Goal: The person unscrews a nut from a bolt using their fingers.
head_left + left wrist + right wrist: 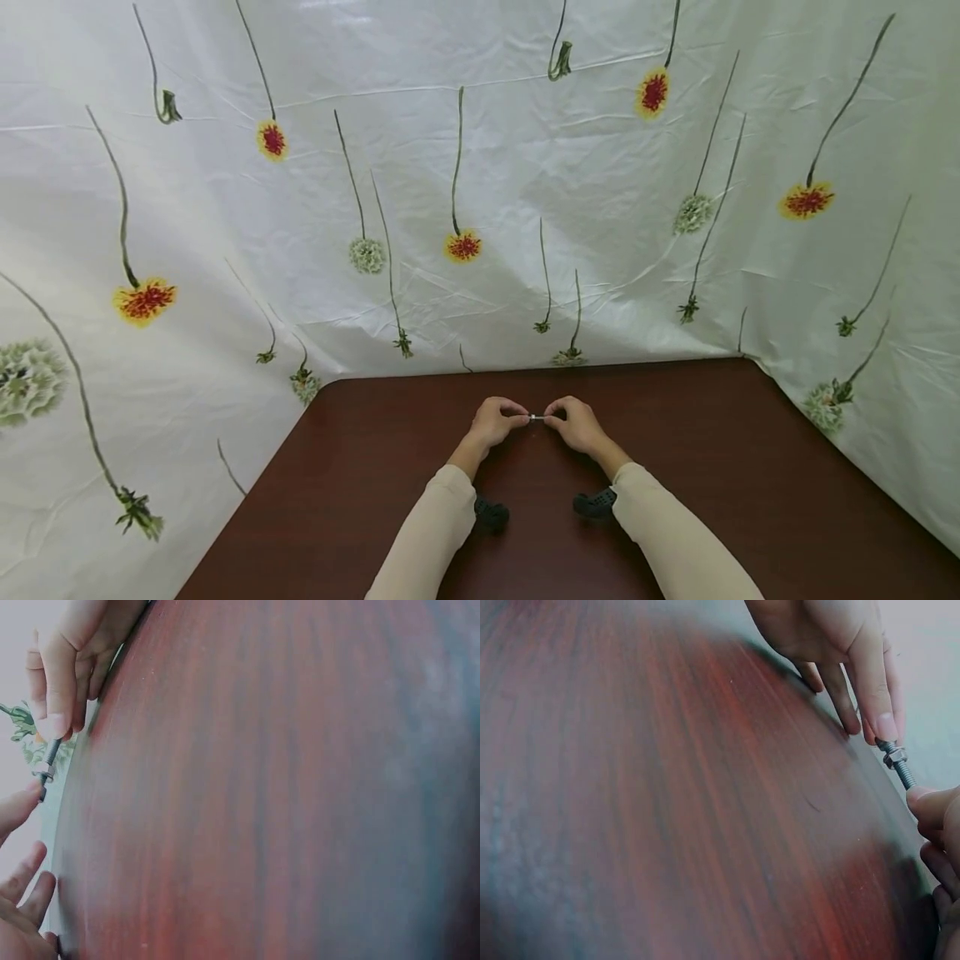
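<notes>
A small metal threaded bolt spans the gap between my two hands, above the far part of the table. My left hand pinches one end of it between thumb and fingertips. The other end is pinched by my right hand. A nut sits around the bolt, close to the left fingertips, as the right wrist view shows. Bare thread runs from there to the right thumb. Fingertips hide both ends of the bolt.
The dark reddish-brown table has rounded far corners. Behind and beside it hangs a white cloth printed with flowers. Black perforated objects are at both wrists, by the cream sleeves.
</notes>
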{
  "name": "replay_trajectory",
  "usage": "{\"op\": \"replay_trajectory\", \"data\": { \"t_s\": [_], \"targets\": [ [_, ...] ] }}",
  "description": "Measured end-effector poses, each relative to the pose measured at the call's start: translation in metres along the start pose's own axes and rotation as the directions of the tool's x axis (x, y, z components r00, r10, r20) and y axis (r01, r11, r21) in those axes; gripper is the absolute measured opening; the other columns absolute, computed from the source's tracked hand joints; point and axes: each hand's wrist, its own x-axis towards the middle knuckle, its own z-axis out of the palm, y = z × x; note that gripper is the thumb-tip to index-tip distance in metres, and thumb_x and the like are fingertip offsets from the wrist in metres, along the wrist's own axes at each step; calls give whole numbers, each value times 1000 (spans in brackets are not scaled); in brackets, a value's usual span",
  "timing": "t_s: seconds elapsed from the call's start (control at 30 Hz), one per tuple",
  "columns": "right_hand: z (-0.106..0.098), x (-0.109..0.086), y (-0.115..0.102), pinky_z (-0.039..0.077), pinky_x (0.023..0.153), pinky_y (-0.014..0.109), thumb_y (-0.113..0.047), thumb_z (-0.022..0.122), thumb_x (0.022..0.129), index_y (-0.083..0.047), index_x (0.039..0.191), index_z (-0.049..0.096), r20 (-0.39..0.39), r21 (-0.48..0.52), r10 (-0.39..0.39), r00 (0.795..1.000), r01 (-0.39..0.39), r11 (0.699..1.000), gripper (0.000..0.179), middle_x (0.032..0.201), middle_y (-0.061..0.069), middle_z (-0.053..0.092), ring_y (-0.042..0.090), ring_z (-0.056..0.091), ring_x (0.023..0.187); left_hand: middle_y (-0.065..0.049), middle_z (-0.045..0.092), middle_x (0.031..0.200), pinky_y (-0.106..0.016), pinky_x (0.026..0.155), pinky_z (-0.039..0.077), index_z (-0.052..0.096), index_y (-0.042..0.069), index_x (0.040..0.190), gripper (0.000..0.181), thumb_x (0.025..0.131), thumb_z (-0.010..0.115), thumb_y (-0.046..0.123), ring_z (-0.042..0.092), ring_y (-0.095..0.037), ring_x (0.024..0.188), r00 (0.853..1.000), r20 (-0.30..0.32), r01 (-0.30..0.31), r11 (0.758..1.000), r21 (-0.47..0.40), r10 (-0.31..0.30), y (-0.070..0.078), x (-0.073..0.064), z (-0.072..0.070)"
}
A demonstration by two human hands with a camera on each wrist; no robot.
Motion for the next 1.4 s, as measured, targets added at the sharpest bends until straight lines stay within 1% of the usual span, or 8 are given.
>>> {"op": "replay_trajectory", "data": {
  "t_s": [0.4,0.6,0.73,0.9,1.0,1.13,1.27,1.4],
  "targets": [
    [-9,2,-10,46,95,53,-10,74,98,-3,95,71,-67,90,-20,998,26,996,8,119,13,64,33,59,114,-1,71,108,-41,85,50,77,10,101,7,97,76,15,59,-24,106,997,16,-77,990,-117,79,7,5,-5],
    [-17,2,-15,47,82,45,-12,73,98,-5,102,71,-70,120,-1,998,9,993,8,111,8,68,26,58,93,-1,72,107,-39,83,48,77,10,103,7,97,76,15,60,-21,105,992,-22,-124,977,-175,122,9,3,-4],
    [-21,-1,-18,48,77,41,-9,71,99,-5,103,70,-78,218,-2,997,19,976,5,100,8,71,24,62,89,-1,72,107,-39,85,49,77,9,106,10,98,74,14,62,-21,105,985,-50,-171,960,-221,164,13,-1,-3],
    [-25,-5,-25,50,78,38,-5,69,100,-2,103,69,-127,352,-9,992,53,935,4,97,11,74,30,68,96,-2,73,106,-40,88,49,76,8,107,11,99,73,14,64,-21,104,969,-77,-246,938,-244,234,22,-4,-5],
    [-32,-8,-39,49,81,39,-2,66,101,4,106,68,-151,416,-7,989,70,907,8,97,14,74,37,68,101,-9,73,107,-45,89,51,76,3,109,13,99,72,11,65,-27,104,959,-90,-281,925,-255,267,31,-6,-9],
    [-36,-8,-50,52,88,45,-1,65,101,8,110,66,-189,476,4,982,88,875,12,94,12,73,32,68,98,-18,73,108,-46,88,53,74,-5,112,17,99,71,6,68,-39,102,945,-111,-328,898,-293,309,40,-7,-14],
    [-36,-7,-52,54,89,49,-1,66,101,5,109,68,-222,511,25,975,95,854,10,96,14,73,26,68,93,-14,74,107,-39,85,53,75,-3,111,18,98,74,9,68,-31,101,918,-158,-394,874,-285,363,46,-7,-14],
    [-39,-8,-60,54,84,37,-2,66,101,5,110,68,-235,522,39,971,92,848,11,100,18,73,29,67,94,-9,74,104,-34,84,52,77,-1,108,16,96,76,10,67,-21,98,901,-211,-428,856,-290,379,53,-10,-15]
  ]
}}
